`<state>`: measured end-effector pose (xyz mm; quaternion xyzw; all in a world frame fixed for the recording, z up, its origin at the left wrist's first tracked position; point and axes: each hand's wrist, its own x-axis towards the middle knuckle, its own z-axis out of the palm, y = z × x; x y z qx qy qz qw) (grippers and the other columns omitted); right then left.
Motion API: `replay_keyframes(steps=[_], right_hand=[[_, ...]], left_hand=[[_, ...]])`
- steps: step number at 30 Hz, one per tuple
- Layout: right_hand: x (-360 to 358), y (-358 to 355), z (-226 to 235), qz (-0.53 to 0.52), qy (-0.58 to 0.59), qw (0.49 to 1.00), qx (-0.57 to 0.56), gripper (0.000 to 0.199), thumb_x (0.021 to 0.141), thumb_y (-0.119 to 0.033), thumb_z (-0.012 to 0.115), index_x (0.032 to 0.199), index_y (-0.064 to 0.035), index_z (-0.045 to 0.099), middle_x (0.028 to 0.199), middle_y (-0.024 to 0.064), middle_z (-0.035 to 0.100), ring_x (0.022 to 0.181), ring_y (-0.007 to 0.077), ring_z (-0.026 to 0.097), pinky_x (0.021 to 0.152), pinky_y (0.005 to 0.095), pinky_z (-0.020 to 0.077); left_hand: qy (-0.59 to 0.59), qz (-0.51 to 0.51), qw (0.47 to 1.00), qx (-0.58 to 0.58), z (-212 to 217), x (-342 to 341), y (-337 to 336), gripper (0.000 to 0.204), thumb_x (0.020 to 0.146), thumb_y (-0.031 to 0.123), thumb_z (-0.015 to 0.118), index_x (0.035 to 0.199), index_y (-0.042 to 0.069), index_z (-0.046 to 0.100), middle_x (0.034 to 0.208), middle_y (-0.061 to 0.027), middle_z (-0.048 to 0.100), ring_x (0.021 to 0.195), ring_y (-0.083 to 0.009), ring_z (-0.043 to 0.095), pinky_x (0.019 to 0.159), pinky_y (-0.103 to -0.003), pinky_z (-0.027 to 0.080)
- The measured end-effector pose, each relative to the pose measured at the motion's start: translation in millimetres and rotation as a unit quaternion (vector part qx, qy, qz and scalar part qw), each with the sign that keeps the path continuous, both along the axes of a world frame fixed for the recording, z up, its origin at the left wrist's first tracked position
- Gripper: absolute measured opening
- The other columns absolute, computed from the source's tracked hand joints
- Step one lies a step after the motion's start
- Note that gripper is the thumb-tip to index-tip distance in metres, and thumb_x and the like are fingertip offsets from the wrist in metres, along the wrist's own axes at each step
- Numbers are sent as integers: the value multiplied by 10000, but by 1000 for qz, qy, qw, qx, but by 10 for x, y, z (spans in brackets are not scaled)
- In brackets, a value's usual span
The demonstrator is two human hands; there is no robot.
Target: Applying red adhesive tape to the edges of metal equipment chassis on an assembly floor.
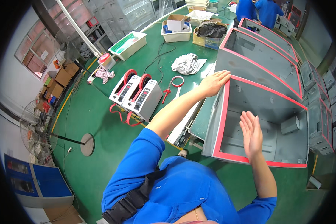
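Fingers (225, 75) of our left hand (212, 84) are lying nearly straight and close together at the upper left corner of a big, open-fronted, grey sheet-metal cabinet (257, 99), which is sitting before us to the right. Our right hand (253, 134) is hovering over its opening, fingers extended and loosely together, pinching nothing. We are judging the shell stiff and fairly heavy (bulky too, so awkward for one person), its smooth walls probably slippery under bare palms. Its bright red, tape-like edging (272, 163) is looking thin and easily scuffed, so we are favouring a hold low on opposite outer walls, away from that border.
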<state>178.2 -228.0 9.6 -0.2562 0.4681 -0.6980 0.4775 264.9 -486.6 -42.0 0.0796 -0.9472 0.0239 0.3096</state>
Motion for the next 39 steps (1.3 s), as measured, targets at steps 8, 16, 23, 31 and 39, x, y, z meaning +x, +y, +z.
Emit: replay_keyframes(steps=[8, 16, 23, 31, 39], right_hand=[[-14, 275, -55, -18, 28, 999, -32, 520, 957, -315, 237, 1299, 77, 246, 1317, 223, 331, 1246, 273, 317, 1041, 362, 255], [-48, -287, 148, 13, 419, 908, -7, 467, 921, -271, 398, 1258, 49, 360, 1288, 183, 407, 1231, 240, 358, 1013, 320, 275], [36, -1762, -118, 91, 811, 541, 203, 777, 852, -530, 338, 1320, 78, 218, 1399, 245, 161, 1325, 325, 109, 1077, 395, 74], [-48, -2188, -117, 64, 813, 508, 278, 813, 835, -551, 372, 1313, 90, 227, 1387, 260, 182, 1321, 337, 110, 1077, 401, 55], [403, -1626, -117, 35, 823, 515, 238, 822, 833, -559, 368, 1301, 104, 240, 1392, 266, 155, 1321, 341, 103, 1074, 405, 59]], left_hand=[[-29, 8, 999, -16, -24, 104, 193, 522, 727, 1, 441, 1239, -56, 362, 1332, -206, 333, 1271, -306, 282, 1029, -373, 270], [-26, -138, 987, 81, 18, 1126, 1839, 547, 694, 21, 483, 1210, -109, 360, 1311, -271, 321, 1229, -383, 326, 1007, -435, 304], [-20, -93, 991, 94, -21, 1397, 2419, 545, 740, 69, 476, 1238, -105, 337, 1326, -244, 321, 1234, -360, 329, 1002, -423, 319], [-33, -59, 991, 114, -159, 1478, 2564, 579, 773, 114, 437, 1311, -31, 283, 1394, -153, 254, 1293, -266, 256, 1057, -410, 214], [42, 20, 960, 275, -790, 2636, 2079, 591, 734, 49, 593, 1285, 81, 381, 1338, -173, 337, 1241, -335, 327, 1006, -454, 283]])
